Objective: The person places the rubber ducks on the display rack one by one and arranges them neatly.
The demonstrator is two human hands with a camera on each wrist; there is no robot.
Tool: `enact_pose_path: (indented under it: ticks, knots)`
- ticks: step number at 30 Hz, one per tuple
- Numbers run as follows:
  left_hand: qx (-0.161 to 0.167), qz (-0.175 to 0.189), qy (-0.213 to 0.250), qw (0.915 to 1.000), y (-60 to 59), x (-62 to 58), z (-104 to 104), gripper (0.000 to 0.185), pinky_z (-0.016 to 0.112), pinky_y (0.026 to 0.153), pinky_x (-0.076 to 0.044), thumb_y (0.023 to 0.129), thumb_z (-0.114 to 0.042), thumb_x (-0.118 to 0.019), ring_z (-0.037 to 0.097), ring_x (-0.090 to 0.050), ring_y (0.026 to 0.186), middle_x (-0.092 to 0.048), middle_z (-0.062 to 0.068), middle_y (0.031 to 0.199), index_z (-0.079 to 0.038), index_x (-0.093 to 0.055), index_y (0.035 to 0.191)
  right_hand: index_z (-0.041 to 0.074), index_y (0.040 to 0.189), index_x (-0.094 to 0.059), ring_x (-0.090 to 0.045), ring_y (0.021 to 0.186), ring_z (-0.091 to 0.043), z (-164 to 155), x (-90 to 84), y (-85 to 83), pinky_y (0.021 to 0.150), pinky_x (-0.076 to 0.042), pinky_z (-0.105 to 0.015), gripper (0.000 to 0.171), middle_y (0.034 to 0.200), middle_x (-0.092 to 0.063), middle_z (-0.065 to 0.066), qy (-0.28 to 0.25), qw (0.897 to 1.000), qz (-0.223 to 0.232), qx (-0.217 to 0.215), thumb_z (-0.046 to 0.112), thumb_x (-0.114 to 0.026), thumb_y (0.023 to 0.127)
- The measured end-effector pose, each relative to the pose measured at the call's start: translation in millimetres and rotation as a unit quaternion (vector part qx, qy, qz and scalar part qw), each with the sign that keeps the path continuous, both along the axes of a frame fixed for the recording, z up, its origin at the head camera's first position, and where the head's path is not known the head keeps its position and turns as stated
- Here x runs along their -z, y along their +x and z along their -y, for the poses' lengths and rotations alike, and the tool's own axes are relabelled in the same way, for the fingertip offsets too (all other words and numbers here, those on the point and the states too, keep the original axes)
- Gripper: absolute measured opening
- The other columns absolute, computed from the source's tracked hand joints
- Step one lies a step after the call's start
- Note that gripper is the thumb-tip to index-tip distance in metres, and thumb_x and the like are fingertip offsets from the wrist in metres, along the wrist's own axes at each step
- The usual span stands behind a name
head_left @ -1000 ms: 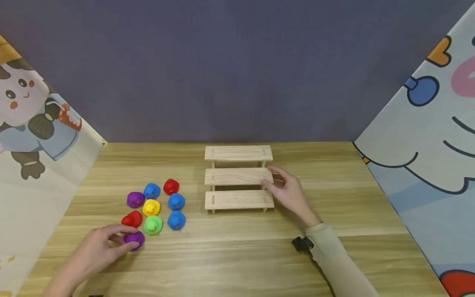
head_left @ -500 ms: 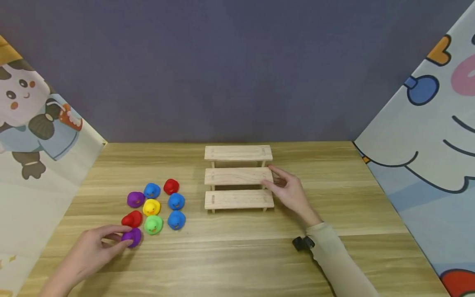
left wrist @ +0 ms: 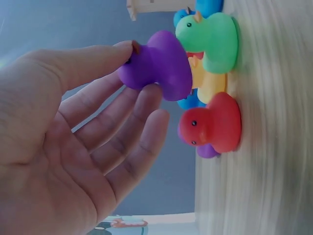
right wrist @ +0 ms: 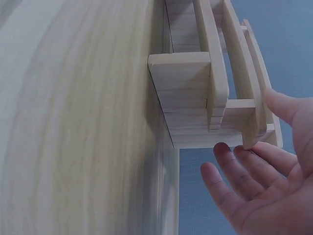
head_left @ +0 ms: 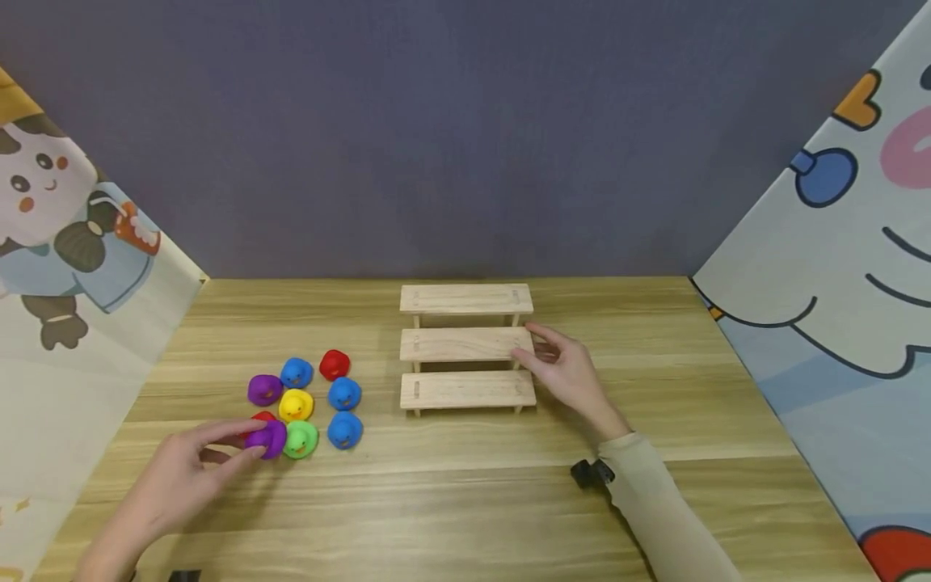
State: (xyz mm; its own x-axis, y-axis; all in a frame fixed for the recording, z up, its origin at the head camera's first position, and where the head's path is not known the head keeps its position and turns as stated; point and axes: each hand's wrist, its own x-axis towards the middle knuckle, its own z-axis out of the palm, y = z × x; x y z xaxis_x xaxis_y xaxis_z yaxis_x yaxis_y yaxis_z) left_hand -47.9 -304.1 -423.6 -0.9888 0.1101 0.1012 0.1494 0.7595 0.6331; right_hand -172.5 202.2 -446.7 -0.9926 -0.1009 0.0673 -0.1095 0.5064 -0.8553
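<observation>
Between thumb and fingertips, my left hand [head_left: 178,477] pinches a purple rubber duck [left wrist: 159,66], raised off the table in the left wrist view. Behind it a red duck [left wrist: 215,125] is partly covered in the head view. A green duck [head_left: 301,440] sits just right of the held one, and a yellow duck [head_left: 296,406] lies beyond. My right hand [head_left: 570,376] holds the right end of the middle step of a three-tier wooden shelf [head_left: 465,345]. Its thumb lies on top of the board and the fingers are at the end and underside [right wrist: 254,169].
Blue ducks [head_left: 344,394], another red duck [head_left: 334,364] and a second purple duck [head_left: 265,390] stand on the wooden table [head_left: 436,501]. A dark blue panel [head_left: 451,145] rises behind the shelf. Printed cartoon panels flank the table.
My left hand has lifted the purple duck off the table and moved it slightly away from me, so it now covers part of the red duck. My right hand stays on the shelf.
</observation>
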Motion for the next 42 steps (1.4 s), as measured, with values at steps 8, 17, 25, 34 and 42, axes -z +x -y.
enact_pose_path:
  ticks: [8, 17, 25, 34, 42]
  knots:
    - [0.009, -0.058, 0.001, 0.9983, -5.1, -8.7, -9, 0.028, 0.012, 0.075, -0.056, 0.091, -0.014, -0.086, -0.019, -0.061, 0.1, -0.081, 0.009, 0.118, -0.02, -0.082, 0.118, 0.009, 0.152, -0.059, -0.07, 0.125, -0.04, 5, -2.4, -2.2, 0.102, -0.059, -0.051, 0.065, 0.151, -0.061, -0.021, 0.001, 1.0, -0.002, 0.001, 0.04, -0.079, 0.097]
    - [0.014, -0.093, 0.029, 0.9951, -10.1, -14.6, -22, 0.032, 0.01, 0.074, -0.055, 0.087, -0.007, -0.088, -0.012, -0.066, 0.096, -0.08, 0.012, 0.12, -0.02, -0.082, 0.117, 0.008, 0.148, -0.063, -0.067, 0.13, -0.04, 7, -4.3, -6.9, 0.104, -0.058, -0.047, 0.059, 0.151, -0.062, -0.017, -0.002, 1.0, -0.007, 0.009, 0.037, -0.078, 0.099]
    - [0.02, -0.104, 0.027, 0.994, -14.6, -20.7, -31, 0.035, 0.013, 0.074, -0.055, 0.087, -0.008, -0.088, -0.013, -0.065, 0.098, -0.08, 0.009, 0.121, -0.02, -0.082, 0.119, 0.011, 0.147, -0.064, -0.067, 0.129, -0.039, 4, 2.9, -7.6, 0.103, -0.059, -0.047, 0.058, 0.152, -0.062, -0.015, -0.008, 1.0, -0.01, 0.001, 0.038, -0.078, 0.098]
    - [0.057, -0.1, 0.036, 0.9927, -24.0, -31.5, -45, 0.033, 0.012, 0.076, -0.057, 0.089, -0.008, -0.087, -0.004, -0.071, 0.091, -0.08, 0.006, 0.113, -0.017, -0.081, 0.12, 0.016, 0.149, -0.063, -0.068, 0.128, -0.041, 1, 7.7, -7.4, 0.1, -0.061, -0.049, 0.061, 0.155, -0.06, -0.013, -0.013, 1.0, -0.003, 0.001, 0.044, -0.078, 0.097]
    - [0.068, -0.131, 0.022, 0.9888, -30.8, -36.4, -58, 0.034, 0.015, 0.075, -0.058, 0.087, -0.008, -0.088, -0.004, -0.069, 0.094, -0.08, 0.004, 0.113, -0.018, -0.081, 0.118, 0.021, 0.149, -0.064, -0.069, 0.127, -0.038, 0, 6.5, -6.4, 0.1, -0.061, -0.05, 0.06, 0.156, -0.06, -0.011, -0.01, 1.0, 0.003, 0.0, 0.047, -0.078, 0.097]
